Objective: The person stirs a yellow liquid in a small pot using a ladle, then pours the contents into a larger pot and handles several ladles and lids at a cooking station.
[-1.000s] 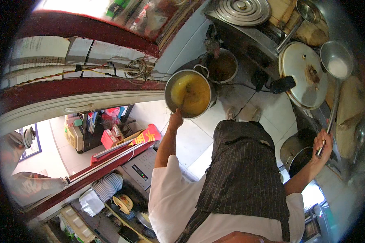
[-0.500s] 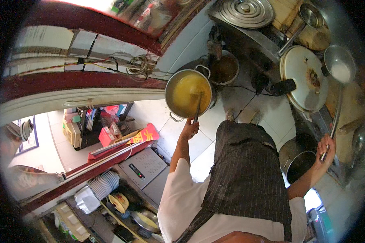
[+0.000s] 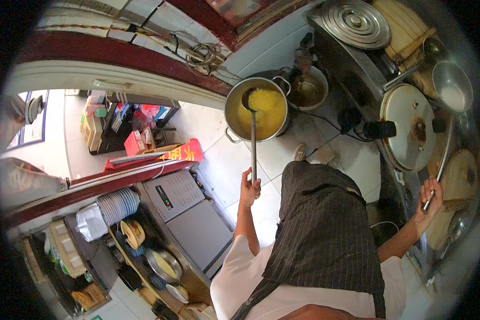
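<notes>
My left hand (image 3: pixel 249 190) is closed round the handle of a long ladle (image 3: pixel 254 143). Its bowl is heaped with yellow food (image 3: pixel 266 100) and sits inside the mouth of a tall two-handled metal pot (image 3: pixel 228 114). More yellow liquid fills the pot below. On the right, my right hand (image 3: pixel 430 196) grips the long handle of a large round metal scoop (image 3: pixel 453 85). The scoop's bowl has a pale, whitish bottom; whether it holds anything I cannot tell. It hangs beyond a big stained pot lid (image 3: pixel 410 128).
A bucket of brownish liquid (image 3: pixel 310 90) stands beside the pot. A ridged metal lid (image 3: pixel 356 22) and a smaller ladle (image 3: pixel 434 49) lie on the right-hand counter. At lower left are stacked plates (image 3: pixel 118 206), bowls (image 3: pixel 164 265) and a grey appliance (image 3: pixel 170 194). A cable crosses the floor.
The ladle has come up from the yellow liquid with a load in its bowl, and its handle now points toward me. My left hand is lower in the picture. My right hand keeps its grip.
</notes>
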The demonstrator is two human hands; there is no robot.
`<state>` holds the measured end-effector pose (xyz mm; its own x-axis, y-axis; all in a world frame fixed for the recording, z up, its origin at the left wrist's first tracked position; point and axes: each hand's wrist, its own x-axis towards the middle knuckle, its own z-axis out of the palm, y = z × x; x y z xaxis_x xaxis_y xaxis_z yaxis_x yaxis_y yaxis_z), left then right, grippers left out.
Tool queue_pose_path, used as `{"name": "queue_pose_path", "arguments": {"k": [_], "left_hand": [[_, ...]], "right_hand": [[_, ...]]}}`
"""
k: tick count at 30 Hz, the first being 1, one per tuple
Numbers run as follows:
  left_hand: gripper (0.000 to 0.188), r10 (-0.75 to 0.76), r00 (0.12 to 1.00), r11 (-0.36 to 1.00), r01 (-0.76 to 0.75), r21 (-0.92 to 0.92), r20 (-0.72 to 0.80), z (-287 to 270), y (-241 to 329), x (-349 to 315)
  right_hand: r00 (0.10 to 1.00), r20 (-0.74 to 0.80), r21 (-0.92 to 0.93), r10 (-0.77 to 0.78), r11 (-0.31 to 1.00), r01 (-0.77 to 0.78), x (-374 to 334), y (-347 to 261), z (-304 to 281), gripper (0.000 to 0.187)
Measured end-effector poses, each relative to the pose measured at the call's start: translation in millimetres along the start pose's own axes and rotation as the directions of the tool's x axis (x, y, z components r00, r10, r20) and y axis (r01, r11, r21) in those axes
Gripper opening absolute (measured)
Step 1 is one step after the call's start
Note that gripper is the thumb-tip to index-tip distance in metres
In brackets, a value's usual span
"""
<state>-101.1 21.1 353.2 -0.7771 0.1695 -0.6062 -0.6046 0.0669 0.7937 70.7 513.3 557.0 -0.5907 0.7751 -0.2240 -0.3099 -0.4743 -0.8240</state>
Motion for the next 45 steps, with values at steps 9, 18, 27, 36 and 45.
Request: {"name": "queue_pose_path", "arguments": {"k": [9,18,27,36,45], "left_hand": [[0.053,0.604,0.782,0.459,-0.187,0.869,-0.151,-3,0,-15],[0.052,0.349,0.928,0.072,0.111,0.991,-0.130,-17,21,62],[0.041,-0.423,0.906,0.747,0.342,0.570,0.009,-18,57,174],[0.018,-0.387,0.734,0.445,-0.382,0.810,0.558,65,141,280],[0.046,0.393,0.365,-0.287,-0.823,0.490,0.844,509,313,427]], "right_hand": [[1.000,-0.019,-0.048,0.020,0.999,-0.021,13,-16,-14,0.047],[0.998,-0.056,-0.076,-0.003,0.997,-0.001,26,-28,-28,0.044],[0.975,-0.193,-0.012,-0.112,0.994,0.112,20,-14,-40,0.046],[0.910,-0.343,0.027,-0.235,0.965,0.260,5,2,-10,0.047],[0.752,-0.609,-0.037,-0.252,0.956,0.290,-31,9,31,0.055]]}}
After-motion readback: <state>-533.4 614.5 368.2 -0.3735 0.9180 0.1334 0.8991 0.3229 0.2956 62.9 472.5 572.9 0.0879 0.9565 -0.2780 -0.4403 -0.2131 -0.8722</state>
